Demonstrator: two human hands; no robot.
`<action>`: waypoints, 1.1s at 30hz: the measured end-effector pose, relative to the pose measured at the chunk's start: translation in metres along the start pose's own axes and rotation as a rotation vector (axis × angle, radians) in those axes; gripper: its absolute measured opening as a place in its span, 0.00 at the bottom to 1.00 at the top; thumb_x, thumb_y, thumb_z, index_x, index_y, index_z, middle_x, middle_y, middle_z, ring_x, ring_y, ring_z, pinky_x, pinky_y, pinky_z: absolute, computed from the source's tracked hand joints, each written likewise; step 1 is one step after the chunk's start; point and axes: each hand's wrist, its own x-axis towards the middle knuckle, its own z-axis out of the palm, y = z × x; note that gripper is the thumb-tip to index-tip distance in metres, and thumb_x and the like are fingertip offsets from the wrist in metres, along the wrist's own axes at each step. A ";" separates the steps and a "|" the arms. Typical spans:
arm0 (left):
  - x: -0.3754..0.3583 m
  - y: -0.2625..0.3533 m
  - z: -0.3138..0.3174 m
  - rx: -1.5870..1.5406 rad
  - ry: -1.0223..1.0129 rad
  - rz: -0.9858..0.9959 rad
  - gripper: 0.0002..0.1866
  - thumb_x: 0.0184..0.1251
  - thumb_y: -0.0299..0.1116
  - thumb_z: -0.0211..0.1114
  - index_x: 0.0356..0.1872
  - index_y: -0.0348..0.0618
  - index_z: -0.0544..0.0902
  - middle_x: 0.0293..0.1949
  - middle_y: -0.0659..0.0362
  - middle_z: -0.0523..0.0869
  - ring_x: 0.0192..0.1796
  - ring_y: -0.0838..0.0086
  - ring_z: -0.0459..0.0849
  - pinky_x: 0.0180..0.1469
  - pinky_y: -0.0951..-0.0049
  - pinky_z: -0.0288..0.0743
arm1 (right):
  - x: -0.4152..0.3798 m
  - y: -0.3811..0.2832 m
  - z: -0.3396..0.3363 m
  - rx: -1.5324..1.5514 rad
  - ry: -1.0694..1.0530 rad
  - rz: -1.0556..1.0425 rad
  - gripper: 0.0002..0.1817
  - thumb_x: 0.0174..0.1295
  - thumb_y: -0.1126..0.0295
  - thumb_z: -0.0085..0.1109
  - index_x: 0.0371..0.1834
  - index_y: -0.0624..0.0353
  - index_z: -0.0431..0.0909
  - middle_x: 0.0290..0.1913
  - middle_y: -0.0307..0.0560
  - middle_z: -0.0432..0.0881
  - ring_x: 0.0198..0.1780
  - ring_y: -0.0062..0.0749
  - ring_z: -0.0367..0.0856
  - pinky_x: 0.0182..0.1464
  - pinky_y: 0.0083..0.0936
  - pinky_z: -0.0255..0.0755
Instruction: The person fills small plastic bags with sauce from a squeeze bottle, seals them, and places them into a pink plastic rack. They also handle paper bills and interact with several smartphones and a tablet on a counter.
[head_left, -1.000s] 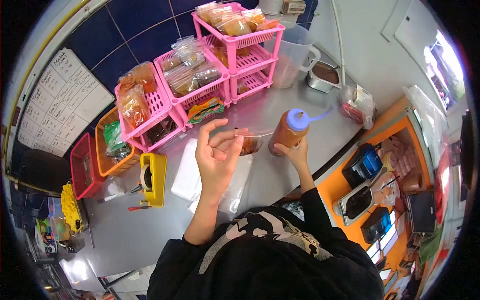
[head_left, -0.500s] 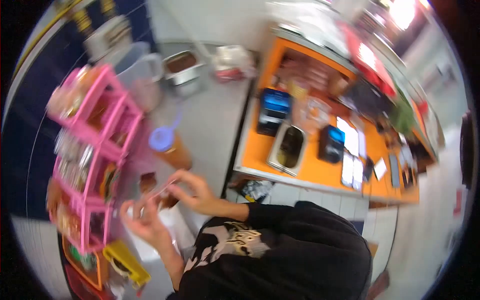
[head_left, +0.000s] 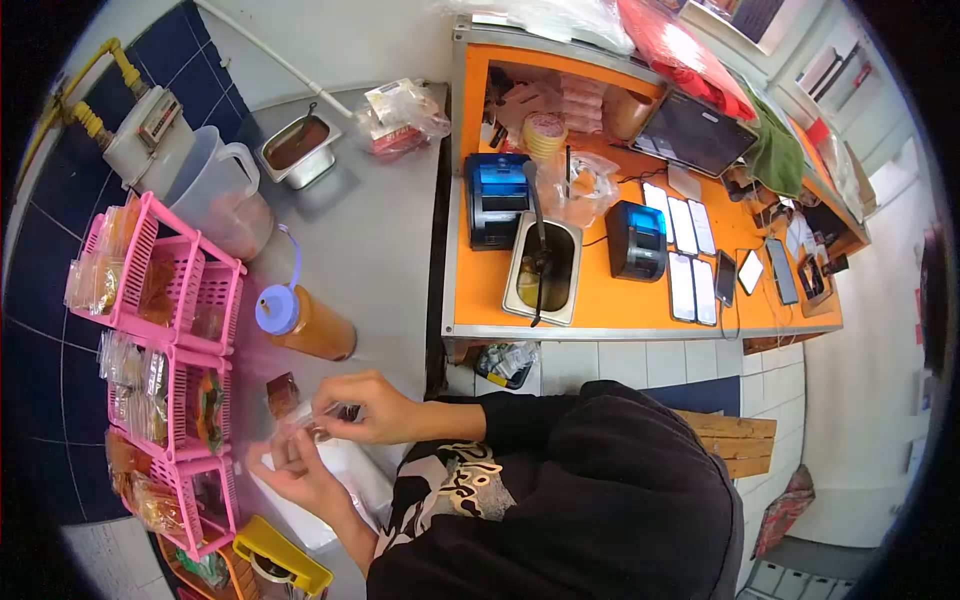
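My right hand [head_left: 370,405] has thumb and fingers pinched together on a small clear plastic bag [head_left: 303,422]. Just below it my left hand [head_left: 300,468], fingers curled, grips the same thin film from the other side. Right beyond the fingertips lies a small packet of dark brown sauce [head_left: 282,395] on the metal counter [head_left: 395,270]. Part of another dark thing shows behind the right hand's fingers. Under the hands is a white plastic bag [head_left: 335,470]. A squeeze bottle [head_left: 310,322] of orange-brown sauce with a lilac cap stands beyond the right hand.
Stacked pink baskets [head_left: 185,345] of small packets line the left side. A yellow tape dispenser [head_left: 285,555] is at lower left. Farther back are a plastic jug [head_left: 215,190] and a metal pan [head_left: 300,150]. An orange desk [head_left: 620,300] holds printers, phones and a metal container [head_left: 540,290].
My hands have come closer together and slightly lower, with the clear film bunched between them rather than stretched out. My head view has shifted and is now sharp instead of blurred.
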 end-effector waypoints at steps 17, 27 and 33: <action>0.012 -0.025 -0.031 -0.016 -0.202 0.034 0.22 0.63 0.20 0.62 0.45 0.46 0.55 0.31 0.53 0.81 0.36 0.74 0.79 0.42 0.77 0.73 | 0.003 0.016 0.002 -0.139 -0.208 0.003 0.04 0.50 0.82 0.60 0.28 0.64 0.80 0.28 0.51 0.82 0.30 0.43 0.82 0.34 0.31 0.76; 0.050 -0.057 -0.062 -0.156 -0.126 -0.235 0.21 0.62 0.23 0.64 0.53 0.39 0.66 0.36 0.51 0.86 0.40 0.71 0.84 0.47 0.73 0.77 | 0.002 0.029 -0.012 -0.331 -0.162 0.210 0.12 0.51 0.88 0.53 0.35 0.65 0.83 0.32 0.52 0.84 0.32 0.35 0.85 0.37 0.23 0.77; 0.100 -0.153 -0.083 0.859 -0.131 0.079 0.20 0.55 0.28 0.70 0.47 0.35 0.72 0.43 0.43 0.82 0.47 0.51 0.81 0.50 0.62 0.75 | 0.006 0.039 -0.026 -0.479 -0.220 0.125 0.07 0.53 0.85 0.57 0.33 0.66 0.81 0.31 0.51 0.83 0.32 0.35 0.83 0.36 0.23 0.75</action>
